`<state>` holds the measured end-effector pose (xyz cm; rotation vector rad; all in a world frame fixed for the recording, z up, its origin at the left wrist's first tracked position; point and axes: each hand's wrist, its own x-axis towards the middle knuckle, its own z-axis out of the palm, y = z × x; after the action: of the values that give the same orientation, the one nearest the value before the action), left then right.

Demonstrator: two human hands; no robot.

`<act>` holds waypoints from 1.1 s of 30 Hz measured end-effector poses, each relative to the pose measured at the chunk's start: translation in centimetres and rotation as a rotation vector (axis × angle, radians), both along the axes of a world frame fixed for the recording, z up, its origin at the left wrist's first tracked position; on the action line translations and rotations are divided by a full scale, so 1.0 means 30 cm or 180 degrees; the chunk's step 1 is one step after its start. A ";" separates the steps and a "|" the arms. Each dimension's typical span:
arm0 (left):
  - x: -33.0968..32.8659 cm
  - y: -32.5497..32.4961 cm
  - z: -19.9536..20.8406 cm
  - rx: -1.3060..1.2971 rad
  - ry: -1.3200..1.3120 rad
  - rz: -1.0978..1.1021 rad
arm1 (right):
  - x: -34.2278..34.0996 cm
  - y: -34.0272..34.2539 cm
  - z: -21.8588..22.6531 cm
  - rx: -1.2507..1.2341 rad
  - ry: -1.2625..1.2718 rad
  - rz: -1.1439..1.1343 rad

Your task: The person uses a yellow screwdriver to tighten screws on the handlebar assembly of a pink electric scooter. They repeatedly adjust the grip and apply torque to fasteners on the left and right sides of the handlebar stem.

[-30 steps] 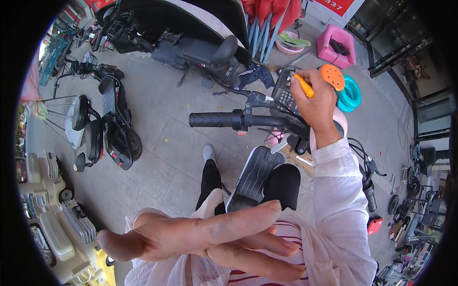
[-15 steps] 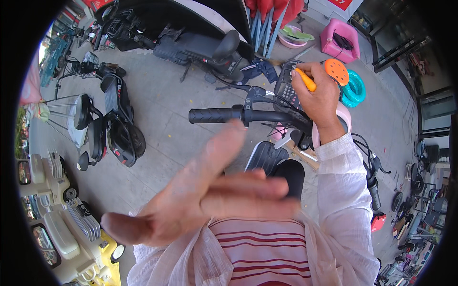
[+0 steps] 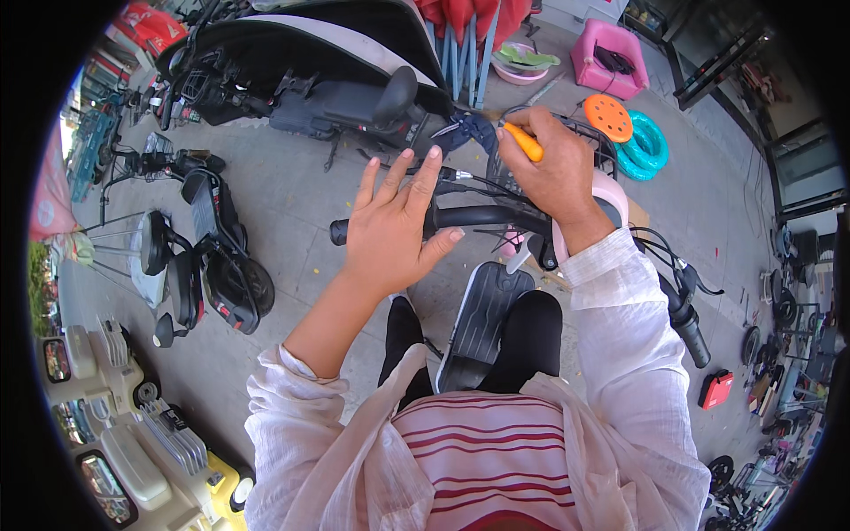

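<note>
Nearest: white sleeves, striped shirt, black-trousered legs astride the scooter, its ribbed grey footboard between the knees.

Left hand is open, fingers spread, palm down, hovering over the black handlebar near the left grip; can't tell if the thumb touches the bar. It holds nothing.

Right hand is closed round an orange-handled screwdriver; only the handle shows, tip is hidden behind the fist, aimed at the front of the scooter by the wire basket and the cable bundle.

To do this bit well, I'd say: set the left hand down on the bar and clamp it so the steering doesn't swing while the right hand turns. Keep the tool square to the screw and push in before twisting, or it may slip. Mind the thin cables just beside the hand; they could snag.

Farther off: parked black scooter, orange disc, teal ring, pink seat on the pavement.
</note>
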<state>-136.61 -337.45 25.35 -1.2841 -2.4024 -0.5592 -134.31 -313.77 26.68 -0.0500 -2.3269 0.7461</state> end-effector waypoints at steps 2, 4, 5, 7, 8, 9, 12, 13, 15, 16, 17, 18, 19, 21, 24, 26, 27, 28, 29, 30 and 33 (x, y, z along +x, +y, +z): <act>0.009 -0.017 -0.001 0.0077 -0.0129 0.0006 | -0.005 0.002 0.001 -0.0007 -0.0039 -0.0028; 0.008 -0.013 -0.002 0.0192 -0.0135 -0.0080 | -0.008 0.002 0.000 0.0015 -0.0066 -0.0035; 0.005 -0.009 -0.002 0.0250 -0.0138 -0.0124 | -0.008 0.007 -0.002 0.0044 -0.0069 -0.0042; -0.017 0.001 -0.017 0.0228 -0.0071 -0.0153 | -0.008 0.003 0.000 0.0051 -0.0076 -0.0019; -0.023 0.003 -0.022 0.0217 -0.0038 -0.0170 | -0.006 0.000 0.002 0.0024 -0.0079 -0.0007; -0.025 0.002 -0.022 0.0309 -0.0110 -0.0224 | -0.004 0.003 0.003 0.0008 -0.0084 -0.0017; -0.026 -0.015 -0.030 0.0549 -0.0216 -0.0351 | 0.002 -0.002 0.005 0.0034 -0.0208 -0.0053; -0.024 -0.024 -0.045 0.0607 -0.0177 -0.0367 | 0.000 -0.001 0.006 0.0069 -0.0216 -0.0049; -0.023 -0.019 -0.052 0.0619 -0.0087 -0.0351 | -0.004 -0.002 0.005 0.0128 -0.0238 -0.0038; -0.026 -0.002 -0.049 0.0574 -0.0034 -0.0318 | -0.006 -0.001 0.003 0.0115 -0.0213 -0.0024; -0.029 0.007 -0.047 0.0527 0.0019 -0.0285 | -0.009 0.000 0.002 0.0101 -0.0188 -0.0010; -0.033 0.010 -0.048 0.0589 0.0014 -0.0315 | -0.009 0.004 0.002 0.0094 -0.0162 -0.0007; -0.037 0.012 -0.049 0.0651 0.0010 -0.0345 | -0.006 0.003 0.002 0.0068 -0.0168 -0.0011; -0.039 0.006 -0.056 0.0724 0.0003 -0.0378 | 0.000 -0.002 0.006 0.0016 -0.0169 -0.0023; -0.041 -0.009 -0.072 0.0792 0.0053 -0.0415 | -0.004 -0.009 0.005 0.0107 -0.0193 -0.0026; -0.052 0.021 -0.053 0.0890 0.0164 -0.0472 | -0.005 -0.003 0.005 0.0101 -0.0166 -0.0009; -0.061 0.027 -0.051 0.0870 0.0172 -0.0498 | -0.006 0.000 0.003 0.0093 -0.0154 -0.0004; -0.069 0.033 -0.049 0.0851 0.0179 -0.0525 | -0.007 0.001 0.000 0.0090 -0.0122 0.0002; -0.073 0.036 -0.050 0.0831 0.0186 -0.0552 | -0.008 0.002 -0.004 0.0086 -0.0090 0.0007; -0.075 0.032 -0.053 0.0744 0.0207 -0.0590 | -0.008 0.006 -0.005 0.0081 -0.0054 0.0002; -0.080 0.022 -0.059 0.0672 0.0262 -0.0648 | -0.009 0.009 -0.008 0.0102 -0.0098 0.0021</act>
<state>-139.00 -336.78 23.59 -1.4355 -2.0960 -0.7788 -134.57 -313.49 26.43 -0.0400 -2.3688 0.7157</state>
